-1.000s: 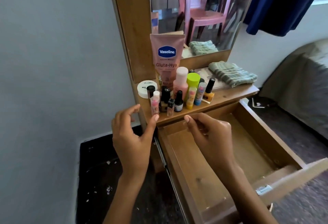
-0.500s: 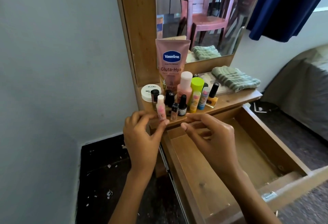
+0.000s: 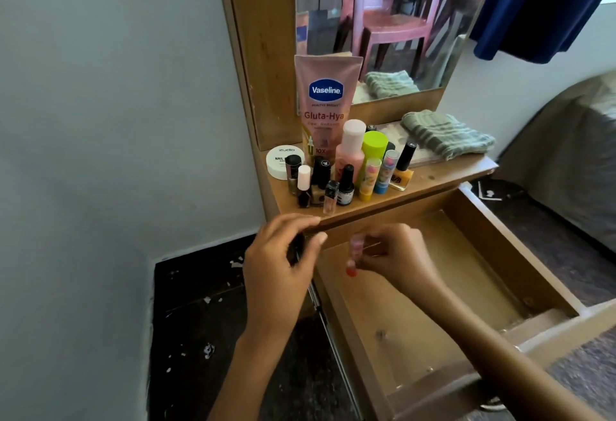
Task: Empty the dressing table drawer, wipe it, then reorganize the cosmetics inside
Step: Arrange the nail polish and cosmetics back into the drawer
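Pinched in the right hand (image 3: pixel 396 254): a small pink lip-balm tube (image 3: pixel 354 254), blurred by motion, held over the near-left corner of the open drawer (image 3: pixel 520 254), red end downward. Hard to tell from the blur whether only the fingertips hold it or the thumb wraps it too. Left hand (image 3: pixel 280 260) alongside, just left of the tube, fingers loosely curved and apart, holding nothing, thumb tip near the shelf's front edge.

Step in hand, by the look of it: reorganizing, with the first item going back. Drawer interior bare wood, nothing lying in it. Everything else waiting on the dressing table top (image 3: pixel 446 177): Vaseline tube (image 3: pixel 326 104) upright against the mirror frame, white round tin (image 3: pixel 281 160) at the left, pink bottle (image 3: pixel 350 154), green-capped bottle (image 3: pixel 374 147), a cluster of nail polish bottles (image 3: pixel 320 184) near the front edge, two more balm sticks (image 3: pixel 376 177) and an orange polish (image 3: pixel 401 174). Folded green cloth (image 3: pixel 446 135) at the right of the top, probably done with.

Next move calls for lowering the tube to the drawer floor and laying it flat or standing it in a back or side corner, leaving room for the rest. Then back to the front-edge cluster, picking with care: bottles packed close, easy to topple.
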### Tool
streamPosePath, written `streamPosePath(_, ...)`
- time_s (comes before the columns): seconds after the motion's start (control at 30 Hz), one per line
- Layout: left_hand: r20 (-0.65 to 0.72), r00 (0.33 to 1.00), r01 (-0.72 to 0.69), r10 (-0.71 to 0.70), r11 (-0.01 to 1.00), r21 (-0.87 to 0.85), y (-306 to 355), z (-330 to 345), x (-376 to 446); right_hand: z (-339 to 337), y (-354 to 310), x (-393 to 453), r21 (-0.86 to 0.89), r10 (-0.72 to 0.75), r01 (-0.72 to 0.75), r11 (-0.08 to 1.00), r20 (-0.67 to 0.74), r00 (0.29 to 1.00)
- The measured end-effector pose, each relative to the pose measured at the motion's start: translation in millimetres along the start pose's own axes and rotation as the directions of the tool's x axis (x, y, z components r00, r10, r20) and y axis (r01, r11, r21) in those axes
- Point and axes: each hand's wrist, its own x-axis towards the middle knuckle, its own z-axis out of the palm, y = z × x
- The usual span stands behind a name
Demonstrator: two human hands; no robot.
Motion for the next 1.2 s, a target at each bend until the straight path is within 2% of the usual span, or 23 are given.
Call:
streamPosePath(0.13,-0.092,0.995,0.030,-0.034,0.999,-0.043,-1.9,-3.9,2.9,24.2,14.7,13.8,-0.107,-0.048,0.054,0.993,0.052,0.997)
streamPosePath(0.2,-0.092,0.994,0.049,-0.054,0.998,-0.051,-2.4,-4.3,1.2,31.5,20.4,19.5,-0.155,-0.090,0.098,0.983,0.060,0.994)
streamPosePath(0.47,-0.079,0.993,0.083,-0.084,0.996,-0.018,-4.8,1.9,0.4,42.2,29.4,26.4,-0.165,-0.181,0.190,0.968,0.064,0.981)
streamPosePath(0.73,-0.116,0.991,0.067,-0.060,0.996,0.063,-0.4,13.9,17.5,31.9,17.9,24.4,-0.242,-0.153,0.170,0.955,0.088,0.984)
streamPosePath(0.83,-0.131,0.991,0.052,-0.042,0.996,0.073,-0.2,13.4,19.7,11.3,-5.8,11.2,-0.340,-0.134,0.159,0.927,0.096,0.986)
streamPosePath(0.9,-0.154,0.987,0.044,-0.033,0.996,0.073,-2.0,11.2,19.3,-8.8,-26.8,0.4,-0.408,-0.146,0.149,0.901,0.039,0.989)
streamPosePath(0.97,-0.176,0.984,0.046,-0.033,0.997,0.065,-4.6,9.4,17.4,-23.6,-46.7,-6.9,-0.395,-0.241,0.182,0.900,-0.104,0.965)
streamPosePath(1.07,-0.174,0.984,0.060,-0.050,0.997,0.051,-7.3,10.5,15.1,-22.2,-55.0,-1.9,-0.398,-0.429,0.301,0.867,-0.285,0.857)
streamPosePath(1.13,-0.167,0.984,0.066,-0.058,0.997,0.040,-7.1,11.4,14.3,-12.4,-54.4,6.2,-0.431,-0.485,0.328,0.841,-0.328,0.811)
streamPosePath(1.2,-0.168,0.984,0.060,-0.052,0.997,0.042,-6.9,11.5,14.3,-3.6,-51.9,13.5,-0.446,-0.499,0.332,0.831,-0.338,0.798)
